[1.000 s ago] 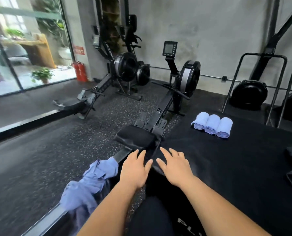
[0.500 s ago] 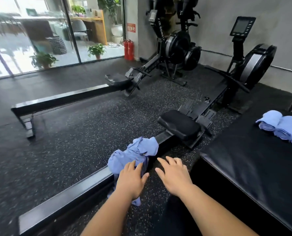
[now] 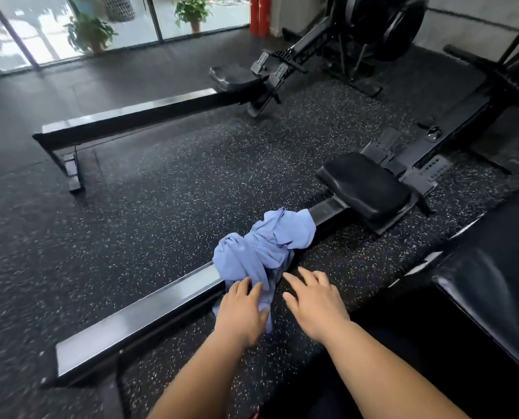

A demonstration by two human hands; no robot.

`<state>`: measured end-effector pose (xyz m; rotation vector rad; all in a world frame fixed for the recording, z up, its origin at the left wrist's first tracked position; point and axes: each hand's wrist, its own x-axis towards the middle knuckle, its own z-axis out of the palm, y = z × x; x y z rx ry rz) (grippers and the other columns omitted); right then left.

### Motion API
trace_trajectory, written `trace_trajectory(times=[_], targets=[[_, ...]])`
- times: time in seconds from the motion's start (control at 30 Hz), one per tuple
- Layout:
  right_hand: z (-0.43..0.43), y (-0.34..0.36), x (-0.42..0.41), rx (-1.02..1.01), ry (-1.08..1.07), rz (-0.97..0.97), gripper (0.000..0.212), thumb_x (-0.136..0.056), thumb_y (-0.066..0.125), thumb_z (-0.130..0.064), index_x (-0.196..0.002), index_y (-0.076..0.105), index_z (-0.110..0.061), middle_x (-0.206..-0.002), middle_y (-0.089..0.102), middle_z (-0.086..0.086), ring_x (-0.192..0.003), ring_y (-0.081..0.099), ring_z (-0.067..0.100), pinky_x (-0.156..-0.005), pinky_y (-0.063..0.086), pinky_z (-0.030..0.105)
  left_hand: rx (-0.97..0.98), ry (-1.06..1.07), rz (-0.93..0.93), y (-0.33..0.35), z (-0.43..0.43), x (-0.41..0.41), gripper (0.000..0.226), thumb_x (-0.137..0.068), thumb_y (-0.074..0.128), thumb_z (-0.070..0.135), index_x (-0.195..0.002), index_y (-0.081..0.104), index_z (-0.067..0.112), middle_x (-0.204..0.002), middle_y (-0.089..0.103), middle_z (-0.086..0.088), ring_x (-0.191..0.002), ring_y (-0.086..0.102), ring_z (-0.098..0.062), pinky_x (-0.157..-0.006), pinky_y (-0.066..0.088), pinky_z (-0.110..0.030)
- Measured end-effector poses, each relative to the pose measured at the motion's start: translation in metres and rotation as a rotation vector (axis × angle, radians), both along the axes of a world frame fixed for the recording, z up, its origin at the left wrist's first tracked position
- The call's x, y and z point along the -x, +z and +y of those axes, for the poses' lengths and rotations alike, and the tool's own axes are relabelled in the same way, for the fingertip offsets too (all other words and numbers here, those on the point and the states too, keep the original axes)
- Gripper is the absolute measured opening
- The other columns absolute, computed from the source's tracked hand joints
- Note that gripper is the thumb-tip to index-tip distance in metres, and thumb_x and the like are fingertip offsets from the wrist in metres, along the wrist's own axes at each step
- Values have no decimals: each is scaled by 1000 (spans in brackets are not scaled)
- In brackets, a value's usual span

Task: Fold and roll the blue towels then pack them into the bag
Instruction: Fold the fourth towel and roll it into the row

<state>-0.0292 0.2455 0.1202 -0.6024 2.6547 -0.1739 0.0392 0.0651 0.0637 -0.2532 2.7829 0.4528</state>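
- Head view, the towel: a crumpled blue towel [image 3: 264, 249] lies draped over the rail [image 3: 149, 309] of the nearer rowing machine, just short of its black seat [image 3: 364, 189]. One end hangs down the near side toward the speckled floor [image 3: 161, 192].
- Head view, the hands: the left hand [image 3: 241, 313] is spread flat over the hanging end, its fingers [image 3: 243, 287] straight and not yet curled round the cloth. It seems to touch the fabric, though the angle leaves this unsure. The right hand [image 3: 315, 303] hovers just beside the towel with loose, straight fingers [image 3: 303, 275], holding nothing.
- Head view, what changed: over the last second the gaze swung left, away from the three rolled towels on the black padded platform [image 3: 494, 282], which have gone out of frame. Both hands have travelled from the platform edge to the loose towel.
- Meaning for the task: this looks like the start of another round, fetching an unfolded towel. Next comes a grip on the cloth and a carry back to the platform for folding and rolling. No bag is in view, so packing is still to come.
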Motion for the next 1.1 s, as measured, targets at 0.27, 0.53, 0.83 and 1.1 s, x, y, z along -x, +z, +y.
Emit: trace_trajectory(times=[0.27, 0.53, 0.83, 1.1], targets=[[-26, -36, 32, -21, 68, -65, 54, -110, 32, -44, -163, 21, -41, -173, 14, -6, -150, 20, 27, -118, 31, 48, 12, 49, -51, -29, -25, 38, 69, -104, 49, 48, -165, 26, 26, -169, 25, -10, -154, 22, -32, -124, 27, -43], [-43, -62, 45, 22, 85, -100, 55, -109, 34, -44, -163, 21, -42, -172, 13, -9, -149, 21, 23, -117, 32, 46, -30, 107, -128, -55, -45, 78, 74, -101, 53, 44, -166, 23, 26, -174, 16, -11, -157, 16, -37, -127, 22, -45], [-27, -51, 44, 64, 43, -136, 54, -109, 36, -41, -162, 25, -40, -171, 17, -14, -150, 22, 21, -119, 33, 47, -160, 236, 135, -35, -60, 84, 61, -96, 53, 8, -155, 49, 16, -157, 49, 1, -133, 45, -35, -112, 41, -42], [-18, 1, 31, 168, 39, -92, 54, -109, 41, -42, -161, 27, -42, -168, 25, -17, -145, 33, 21, -116, 38, 47, -406, 334, 462, 45, -74, 72, 46, -87, 59, -10, -114, 80, 20, -117, 74, 7, -109, 63, -10, -101, 47, -15]])
